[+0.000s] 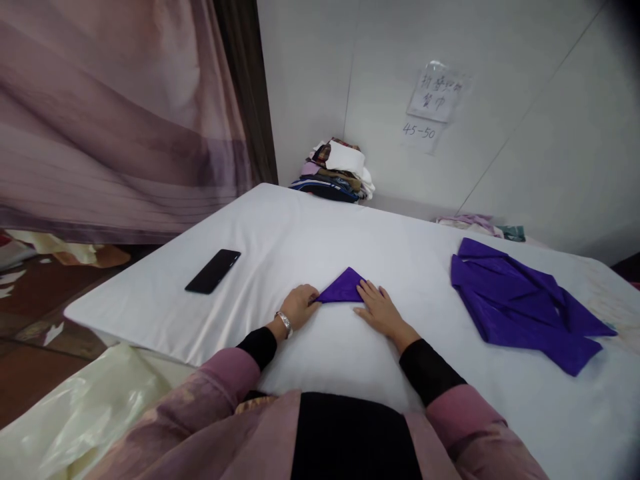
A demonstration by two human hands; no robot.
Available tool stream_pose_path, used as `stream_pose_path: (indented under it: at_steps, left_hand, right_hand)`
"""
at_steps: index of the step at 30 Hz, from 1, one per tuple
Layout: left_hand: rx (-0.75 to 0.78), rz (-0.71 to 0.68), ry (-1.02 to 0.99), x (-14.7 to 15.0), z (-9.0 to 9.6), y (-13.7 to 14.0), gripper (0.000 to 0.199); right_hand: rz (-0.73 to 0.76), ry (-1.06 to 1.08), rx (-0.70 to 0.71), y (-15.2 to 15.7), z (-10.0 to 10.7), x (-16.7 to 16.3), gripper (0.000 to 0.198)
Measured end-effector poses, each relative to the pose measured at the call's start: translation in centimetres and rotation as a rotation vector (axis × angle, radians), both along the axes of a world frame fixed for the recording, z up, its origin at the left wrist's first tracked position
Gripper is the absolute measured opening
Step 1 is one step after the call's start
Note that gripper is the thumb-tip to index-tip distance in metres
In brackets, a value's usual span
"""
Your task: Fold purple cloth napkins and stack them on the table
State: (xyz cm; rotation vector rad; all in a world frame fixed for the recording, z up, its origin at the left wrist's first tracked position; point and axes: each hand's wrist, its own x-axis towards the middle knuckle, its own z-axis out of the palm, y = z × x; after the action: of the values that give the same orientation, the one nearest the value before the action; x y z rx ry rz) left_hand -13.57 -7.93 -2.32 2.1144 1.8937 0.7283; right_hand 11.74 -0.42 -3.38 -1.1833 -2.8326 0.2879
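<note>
A purple cloth napkin, folded into a small triangle, lies on the white tablecloth in front of me. Its peak points away from me. My left hand, wearing a silver bracelet, pinches the napkin's left corner between thumb and fingers. Across the right corner lies my right hand, its fingers stretched out flat and the thumb apart. That corner is partly hidden beneath the fingers. Further right, several purple cloths lie loosely overlapped on the table.
A black phone lies to the left on the white-covered table. Stacked clothes stand beyond the far edge, with more cloth further right. Handwritten paper signs hang on the wall. A pinkish curtain hangs at left.
</note>
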Motion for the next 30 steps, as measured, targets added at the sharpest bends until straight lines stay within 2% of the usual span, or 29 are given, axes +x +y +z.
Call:
stream_pose_path:
  at_steps: [7,30]
  left_hand:
    - [-0.021,0.051,0.103,0.16,-0.27,0.01,0.009]
    - [-0.060,0.035,0.332,0.42,0.20,-0.46,0.016]
  right_hand:
    - [0.002,0.009,0.010,-0.02,-0.15,0.00,0.069]
    - [-0.003,0.019,-0.033,-0.15,0.30,-0.07,0.069]
